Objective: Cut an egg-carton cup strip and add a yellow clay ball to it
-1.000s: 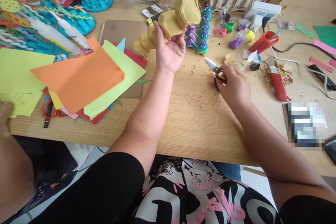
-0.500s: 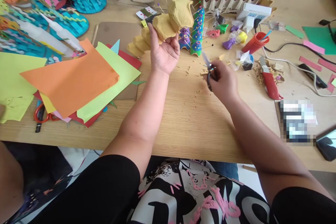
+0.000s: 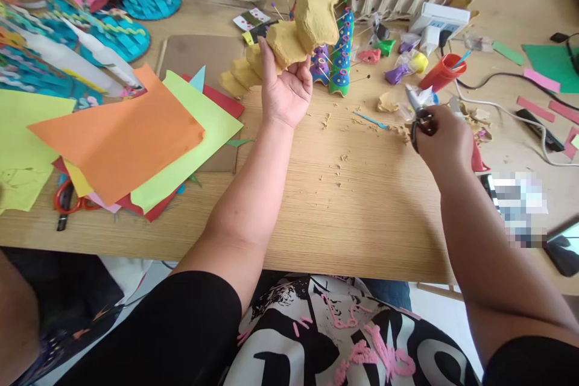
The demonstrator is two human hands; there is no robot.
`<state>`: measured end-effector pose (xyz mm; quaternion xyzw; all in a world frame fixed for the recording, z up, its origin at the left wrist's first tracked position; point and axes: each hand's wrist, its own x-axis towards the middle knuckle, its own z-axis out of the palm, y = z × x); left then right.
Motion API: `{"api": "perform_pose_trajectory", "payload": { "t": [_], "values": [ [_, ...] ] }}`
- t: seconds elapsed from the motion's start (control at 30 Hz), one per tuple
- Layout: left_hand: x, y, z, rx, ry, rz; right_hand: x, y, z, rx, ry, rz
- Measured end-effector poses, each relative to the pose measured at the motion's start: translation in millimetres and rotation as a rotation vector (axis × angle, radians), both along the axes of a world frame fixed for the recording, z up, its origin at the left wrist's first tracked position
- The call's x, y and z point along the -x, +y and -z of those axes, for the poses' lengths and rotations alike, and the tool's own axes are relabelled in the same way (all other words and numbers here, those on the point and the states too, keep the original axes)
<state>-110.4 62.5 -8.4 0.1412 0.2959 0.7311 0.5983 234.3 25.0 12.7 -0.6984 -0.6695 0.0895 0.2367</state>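
The left hand [image 3: 289, 87], palm toward the camera, supports a yellow, rough-surfaced moulded-pulp piece with rounded cups [image 3: 316, 23]; its grip is curled around the underside, at the far part of the pale wooden desk [image 3: 353, 217]. Whether the piece's lower end rests on the desk cannot be determined. The right hand [image 3: 447, 139] is well apart, its grip wrapped around black-handled scissors with silver blades [image 3: 414, 101]. The blades point away from the person, toward an orange-red cup [image 3: 438, 73]; whether they are parted cannot be determined. A thin blue stick [image 3: 371, 120] lies left of the scissors, and small tan scraps [image 3: 344, 158] are scattered between the hands. Just beyond the left hand are a purple dotted strip [image 3: 320, 63] and a blue-and-green dotted strip [image 3: 342, 60], with pins around them. To the left, an orange paper sheet [image 3: 122, 132] overlaps a yellow-green sheet [image 3: 219, 123].
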Motion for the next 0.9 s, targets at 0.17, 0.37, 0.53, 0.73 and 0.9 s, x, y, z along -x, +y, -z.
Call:
{"api": "perform_pose_trajectory", "payload": {
  "t": [0.17, 0.37, 0.53, 0.73, 0.9],
  "values": [
    [3.9, 2.0, 6.6, -0.027, 0.096, 0.032, 10.0, -5.2, 11.0, 0.001, 0.367, -0.204],
    [10.9, -2.4, 7.0, -0.036, 0.165, 0.145, 66.8, -28.1, 22.6, 0.058, 0.237, -0.501],
    [12.9, 1.4, 13.1, -0.102, 0.209, 0.134, 26.7, -10.8, 16.6, 0.036, 0.091, -0.273],
    [11.9, 1.0, 14.0, -0.087, 0.226, 0.122, -34.0, 1.1, 0.9, -0.123, -0.034, 0.050],
    [5.3, -2.3, 7.7, -0.021, 0.222, 0.089, -3.1, -20.4, 7.0, -0.048, 0.076, -0.166]
  ]
}}
